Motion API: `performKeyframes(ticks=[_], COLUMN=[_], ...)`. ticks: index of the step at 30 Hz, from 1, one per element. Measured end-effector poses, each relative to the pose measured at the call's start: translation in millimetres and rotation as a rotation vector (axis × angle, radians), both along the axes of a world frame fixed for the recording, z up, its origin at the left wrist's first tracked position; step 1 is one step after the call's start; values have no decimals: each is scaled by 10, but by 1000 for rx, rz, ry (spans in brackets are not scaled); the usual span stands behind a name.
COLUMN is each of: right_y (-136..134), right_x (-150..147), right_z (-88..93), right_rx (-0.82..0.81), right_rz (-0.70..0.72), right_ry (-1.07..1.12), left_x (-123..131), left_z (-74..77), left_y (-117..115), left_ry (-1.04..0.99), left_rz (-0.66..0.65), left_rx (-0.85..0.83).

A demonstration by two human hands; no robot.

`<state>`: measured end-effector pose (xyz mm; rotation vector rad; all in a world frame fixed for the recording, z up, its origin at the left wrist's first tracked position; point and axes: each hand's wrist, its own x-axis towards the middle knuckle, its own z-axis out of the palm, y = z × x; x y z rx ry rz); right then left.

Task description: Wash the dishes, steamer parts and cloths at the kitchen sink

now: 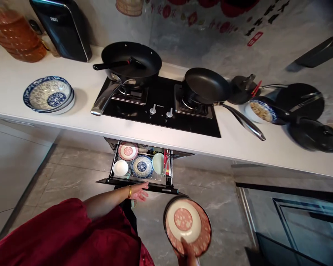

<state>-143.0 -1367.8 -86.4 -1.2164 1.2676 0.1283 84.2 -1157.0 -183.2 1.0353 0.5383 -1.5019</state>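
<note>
My right hand (187, 254) grips the near rim of a pink-and-cream patterned plate (202, 221), thumb on top and the other fingers mostly hidden beneath. A dark rim shows around its edge; I cannot tell whether more dishes lie under it. My left hand (140, 191) is empty, its fingers stretched out at the front edge of the pulled-out dish drawer (152, 186); whether it touches the edge is unclear. Inside the drawer are a pink plate (128, 151), a white bowl (120, 168), a blue-and-white plate (142, 166), a pale green bowl (158, 163) and red-handled utensils (167, 162).
Above the drawer runs a white counter (144, 129) with a black gas hob (158, 120). A wok (131, 61) and a frying pan (207, 85) sit on it, handles pointing forward. Stacked blue-and-white bowls (50, 95) stand left; a food bowl (261, 109) and dark pans (299, 99) stand right.
</note>
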Motion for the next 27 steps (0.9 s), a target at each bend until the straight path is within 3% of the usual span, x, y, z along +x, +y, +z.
performKeyframes(ticks=[3,5,7,10,12,15,18,21,24,27], right_y=[43,137,278,546,723,911,925,721,327,-145], right_x=[660,1142,1610,2219,2528,2808,2846,2651,2248,1640], right_z=[-217,-354,-504,-752,-906,-1057,-1088,-1042,-983,-946], right_rx=[13,82,133,142,172,243,263,273,235,158], right_rz=[-1,123,264,414,485,494,425,336,197,27], right_ry=[0,20,38,81,108,67,19,9,12,44], left_x=[176,283,374,500,590,747,932,1149,1389,1593], left_z=[184,174,35,-313,-538,-766,-905,-1040,-1199,-1355], left_y=[113,194,290,481,633,844,961,963,882,777], left_ry=[-193,-292,-315,-262,-208,-143,-122,-122,-144,-165], left_rz=[69,92,142,320,433,503,533,588,654,717], left_rx=[-189,-188,-103,81,196,324,418,510,575,617])
